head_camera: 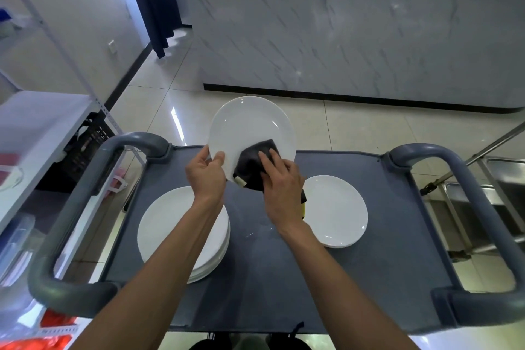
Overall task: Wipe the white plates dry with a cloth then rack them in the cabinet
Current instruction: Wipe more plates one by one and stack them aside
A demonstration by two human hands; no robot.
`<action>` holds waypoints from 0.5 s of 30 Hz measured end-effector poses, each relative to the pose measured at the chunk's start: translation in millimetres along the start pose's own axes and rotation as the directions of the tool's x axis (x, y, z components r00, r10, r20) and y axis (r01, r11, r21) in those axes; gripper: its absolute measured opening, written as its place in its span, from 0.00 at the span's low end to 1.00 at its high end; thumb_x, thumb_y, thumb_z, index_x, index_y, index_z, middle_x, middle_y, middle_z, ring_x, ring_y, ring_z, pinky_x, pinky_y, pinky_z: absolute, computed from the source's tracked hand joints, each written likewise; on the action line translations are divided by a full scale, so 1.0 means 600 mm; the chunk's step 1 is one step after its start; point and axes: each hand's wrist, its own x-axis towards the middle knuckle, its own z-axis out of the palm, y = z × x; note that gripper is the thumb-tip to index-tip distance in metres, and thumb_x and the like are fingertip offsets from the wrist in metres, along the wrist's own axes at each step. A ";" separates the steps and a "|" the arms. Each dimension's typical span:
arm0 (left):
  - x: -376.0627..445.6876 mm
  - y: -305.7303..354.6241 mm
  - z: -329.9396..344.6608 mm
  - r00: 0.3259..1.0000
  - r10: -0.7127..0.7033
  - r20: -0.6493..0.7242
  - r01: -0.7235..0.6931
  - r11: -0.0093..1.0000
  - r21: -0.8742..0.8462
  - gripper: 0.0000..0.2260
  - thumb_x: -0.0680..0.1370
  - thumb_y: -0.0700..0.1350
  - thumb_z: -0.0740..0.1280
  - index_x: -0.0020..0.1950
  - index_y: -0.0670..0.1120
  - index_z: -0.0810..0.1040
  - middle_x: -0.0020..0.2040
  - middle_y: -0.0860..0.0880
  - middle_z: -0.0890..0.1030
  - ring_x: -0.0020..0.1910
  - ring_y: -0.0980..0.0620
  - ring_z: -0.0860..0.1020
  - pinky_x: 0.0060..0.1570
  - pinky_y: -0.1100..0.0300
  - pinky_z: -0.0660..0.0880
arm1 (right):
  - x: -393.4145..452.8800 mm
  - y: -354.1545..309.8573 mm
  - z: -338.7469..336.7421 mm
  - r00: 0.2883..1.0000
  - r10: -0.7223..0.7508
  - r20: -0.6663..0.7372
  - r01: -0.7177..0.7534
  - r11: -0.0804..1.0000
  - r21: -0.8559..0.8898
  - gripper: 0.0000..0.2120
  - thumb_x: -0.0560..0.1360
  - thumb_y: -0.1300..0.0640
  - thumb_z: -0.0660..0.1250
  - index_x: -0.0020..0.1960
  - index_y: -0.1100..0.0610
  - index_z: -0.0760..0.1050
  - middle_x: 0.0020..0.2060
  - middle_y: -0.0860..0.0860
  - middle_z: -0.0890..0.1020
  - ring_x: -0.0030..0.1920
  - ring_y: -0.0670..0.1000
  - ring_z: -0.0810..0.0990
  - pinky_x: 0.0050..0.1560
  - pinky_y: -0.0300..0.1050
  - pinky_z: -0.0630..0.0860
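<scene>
Both forearms are reaching out from the near edge of the cart (383, 207), meeting over its far side. The left hand (206, 176) is pinching the lower left rim of a white plate (251, 125), thumb on the face and fingers behind, holding it tilted up off the cart with its face turned toward the wearer. The right hand (281, 182) is pressing a dark cloth (255, 162) flat against the lower right of that face, fingers spread over the cloth, so its grip is closed on the cloth rather than the plate. The unwiped part of the face is lying up and away from the cloth, toward the far rim; that is probably where the wipe needs to travel.

A stack of plates (170, 221) is sitting on the cart's near left, under the left forearm, and a single plate (338, 210) on its right. No cabinet is showing in view; beyond the cart, tiled floor is running to a marble-fronted counter (341, 37).
</scene>
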 end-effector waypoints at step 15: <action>-0.022 -0.006 -0.019 0.986 0.034 0.163 -0.053 0.992 0.115 0.08 0.80 0.38 0.69 0.55 0.46 0.86 0.44 0.45 0.87 0.41 0.44 0.85 0.43 0.49 0.83 | 0.049 -0.027 -0.011 0.990 -0.141 -0.024 0.141 0.990 -0.027 0.21 0.81 0.61 0.64 0.72 0.48 0.73 0.72 0.51 0.75 0.63 0.55 0.71 0.56 0.54 0.69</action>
